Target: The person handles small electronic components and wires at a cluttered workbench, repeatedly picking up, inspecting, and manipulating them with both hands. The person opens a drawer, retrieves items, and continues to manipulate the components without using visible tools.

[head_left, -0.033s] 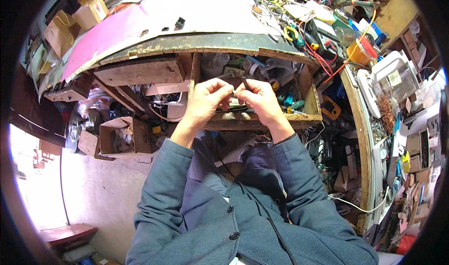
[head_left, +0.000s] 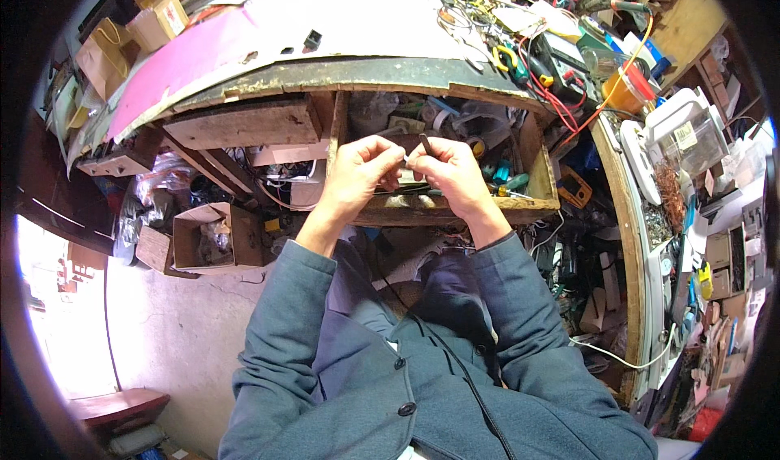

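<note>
Messy desk (head_left: 325, 71), nothing's really changed: by the drawer's front edge (head_left: 463, 211), left hand (head_left: 356, 172) pinches (can't tell what), right hand (head_left: 451, 170) grips a dark rod (head_left: 425, 142), seemingly mid-fiddle.

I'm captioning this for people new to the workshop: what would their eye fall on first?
Probably the left grip and right grip, close together at the center over an open wooden drawer, with a slim dark piece sticking up from the right one. Next might come the bright pink sheet on the bench at upper left, then the orange container at upper right.
</note>
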Tool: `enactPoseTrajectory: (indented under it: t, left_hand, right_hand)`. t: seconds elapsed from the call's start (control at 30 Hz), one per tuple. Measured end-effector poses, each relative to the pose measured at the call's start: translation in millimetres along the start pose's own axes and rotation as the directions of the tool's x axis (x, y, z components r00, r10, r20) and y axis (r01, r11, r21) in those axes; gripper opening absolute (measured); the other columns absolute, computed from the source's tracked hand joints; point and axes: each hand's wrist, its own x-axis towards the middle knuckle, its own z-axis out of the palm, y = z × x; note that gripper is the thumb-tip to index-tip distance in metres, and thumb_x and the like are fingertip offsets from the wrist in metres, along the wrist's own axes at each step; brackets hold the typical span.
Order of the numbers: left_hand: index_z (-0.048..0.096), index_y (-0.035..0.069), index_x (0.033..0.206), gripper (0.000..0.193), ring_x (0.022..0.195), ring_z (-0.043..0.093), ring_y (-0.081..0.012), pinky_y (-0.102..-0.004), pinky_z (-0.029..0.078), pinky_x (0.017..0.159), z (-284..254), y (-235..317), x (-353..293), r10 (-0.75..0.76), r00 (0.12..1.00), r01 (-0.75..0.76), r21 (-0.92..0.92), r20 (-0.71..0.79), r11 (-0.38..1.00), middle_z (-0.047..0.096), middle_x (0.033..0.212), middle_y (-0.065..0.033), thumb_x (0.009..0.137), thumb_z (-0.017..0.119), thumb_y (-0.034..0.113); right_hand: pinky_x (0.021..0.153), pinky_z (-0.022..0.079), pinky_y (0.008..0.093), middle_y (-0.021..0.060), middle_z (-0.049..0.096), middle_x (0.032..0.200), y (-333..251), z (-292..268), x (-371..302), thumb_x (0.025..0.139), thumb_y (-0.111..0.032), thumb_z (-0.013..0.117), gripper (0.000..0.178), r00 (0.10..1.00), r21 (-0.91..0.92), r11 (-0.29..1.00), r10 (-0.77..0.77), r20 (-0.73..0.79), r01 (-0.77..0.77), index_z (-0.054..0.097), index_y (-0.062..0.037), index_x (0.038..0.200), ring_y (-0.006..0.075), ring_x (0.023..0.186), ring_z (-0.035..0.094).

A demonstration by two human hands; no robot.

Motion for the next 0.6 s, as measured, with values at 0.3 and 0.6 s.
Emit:
enactPoseTrajectory:
  t: [0.3, 0.6]
  left_hand:
    - [0.070, 0.004, 0.101, 0.014, 0.073, 0.064, -0.0089, -0.0249, 0.054, 0.066, 1, -2, 0, 0.098, 0.995, -0.099, -0.015, -0.005, 0.995, 0.070, 0.085, -0.0012, 0.102, 0.068, 0.018]
    - [0.072, 0.004, 0.104, 0.013, 0.070, 0.061, -0.0060, -0.0223, 0.051, 0.064, 0, -2, 1, 0.156, 0.988, -0.156, 0.045, -0.006, 0.987, 0.069, 0.083, 0.0015, 0.101, 0.070, 0.017]
  right_hand:
    - [0.052, 0.032, 0.0197, 0.0020, 0.068, 0.077, 3, -6, 7, 0.095, -0.019, 0.064, 0.017, 0.985, 0.172, 0.971, 0.151, 0.082, -0.163, 0.071, -0.0061, 0.086, 0.0049, 0.062, 0.053]
    - [0.061, 0.039, 0.0203, -0.0010, 0.066, 0.083, -6, -10, 8, 0.093, -0.018, 0.067, 0.013, 0.977, 0.234, 0.962, 0.100, 0.187, -0.144, 0.068, -0.0079, 0.086, 0.0068, 0.077, 0.060]
